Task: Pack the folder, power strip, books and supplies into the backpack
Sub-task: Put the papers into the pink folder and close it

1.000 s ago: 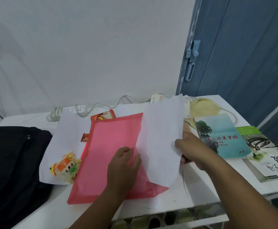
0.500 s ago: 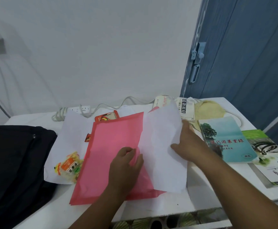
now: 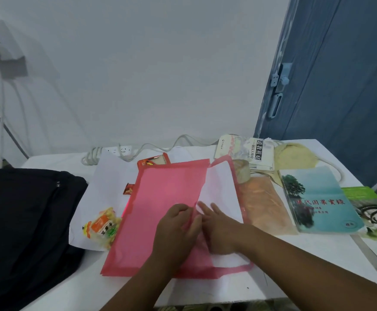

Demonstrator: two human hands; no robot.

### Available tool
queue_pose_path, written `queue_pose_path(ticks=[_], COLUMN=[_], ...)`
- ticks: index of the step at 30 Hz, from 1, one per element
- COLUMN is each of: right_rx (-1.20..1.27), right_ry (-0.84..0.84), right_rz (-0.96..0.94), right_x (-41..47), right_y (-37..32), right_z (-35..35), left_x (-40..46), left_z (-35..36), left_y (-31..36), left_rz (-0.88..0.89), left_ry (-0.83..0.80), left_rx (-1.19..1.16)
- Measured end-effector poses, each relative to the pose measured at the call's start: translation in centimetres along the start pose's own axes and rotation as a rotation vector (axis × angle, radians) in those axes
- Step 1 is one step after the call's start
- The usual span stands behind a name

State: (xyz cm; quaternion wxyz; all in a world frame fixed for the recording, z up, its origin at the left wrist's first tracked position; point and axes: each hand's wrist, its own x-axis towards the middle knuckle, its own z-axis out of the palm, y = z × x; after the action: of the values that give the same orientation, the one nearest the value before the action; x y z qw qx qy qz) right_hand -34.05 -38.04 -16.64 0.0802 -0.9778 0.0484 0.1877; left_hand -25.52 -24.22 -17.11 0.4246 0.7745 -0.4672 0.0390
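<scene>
The pink folder (image 3: 160, 203) lies in the middle of the white table (image 3: 205, 290). My left hand (image 3: 176, 230) pinches the edge of its top cover and holds it slightly lifted. A white sheet (image 3: 222, 189) lies inside the folder on the right half. My right hand (image 3: 219, 232) rests flat on that sheet with its fingers straight, slid partly under the cover. The black backpack (image 3: 25, 221) lies at the left. A white power strip (image 3: 118, 151) with its coiled cable sits at the back by the wall. A teal book (image 3: 317, 203) and a green book (image 3: 376, 223) lie at the right.
A snack packet (image 3: 102, 227) sits on a white paper (image 3: 111, 187) left of the folder. A red packet (image 3: 152, 160), a tape roll (image 3: 242, 173), an orange clear sheet (image 3: 265, 205), a white booklet (image 3: 248, 151) and a yellow fan (image 3: 295, 157) lie behind and right. A blue door (image 3: 340, 86) stands at the right.
My right hand has let go of the raised white sheet; the sheet now lies flat inside the folder, and the hand moved left onto it. My left hand stayed on the cover.
</scene>
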Motion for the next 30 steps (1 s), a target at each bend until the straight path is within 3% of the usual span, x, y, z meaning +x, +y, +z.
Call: queue_pose_path(ticks=[3,5,7,9,12,14,16,19,22,28,30], right_rx=[-0.142,-0.146,0.115,0.367,0.108,-0.019,0.006,0.148,0.614,0.735,0.632], right_ry=[0.081,0.312,0.446,0.255,0.269,0.224,0.199,0.262,0.408,0.582,0.631], right_rz=[-0.033,0.020,0.128,0.070,0.083,0.079,0.029,0.002,0.057,0.119,0.080], right_x=[1.5,2.1,2.2,2.2,2.9,2.8,3.2,3.4,3.4,4.5,4.9], right_y=[-0.3,-0.7,-0.2,0.3,2.2,2.2,1.3,0.5,1.9,1.5,2.3], right_z=[0.0,0.0,-0.4,-0.6,-0.1,-0.1,0.1,0.4,1.6,4.4,5.3], left_x=[-0.2,-0.2,0.1,0.6,1.1,1.1,0.7,0.1,-0.4,-0.5,-1.3], left_z=[0.1,-0.2,-1.1,-2.8,-5.9,-7.0,-7.3,-6.8,-6.9,-8.0,-8.6], left_y=[0.0,0.2,0.1,-1.1,-4.8,-7.7,-9.4,-10.8,-11.0,-11.5,-12.0], left_rz=[-0.024,-0.051,-0.066,-0.081,-0.238,-0.419,-0.515,-0.471,-0.421,-0.335,-0.308], left_ry=[0.006,-0.008,-0.024,0.046,0.182,0.123,-0.009,-0.100,-0.081,-0.324,-0.319], left_rx=[-0.025,-0.044,-0.055,-0.061,0.056,0.190,0.272,0.360,0.350,0.405,0.324])
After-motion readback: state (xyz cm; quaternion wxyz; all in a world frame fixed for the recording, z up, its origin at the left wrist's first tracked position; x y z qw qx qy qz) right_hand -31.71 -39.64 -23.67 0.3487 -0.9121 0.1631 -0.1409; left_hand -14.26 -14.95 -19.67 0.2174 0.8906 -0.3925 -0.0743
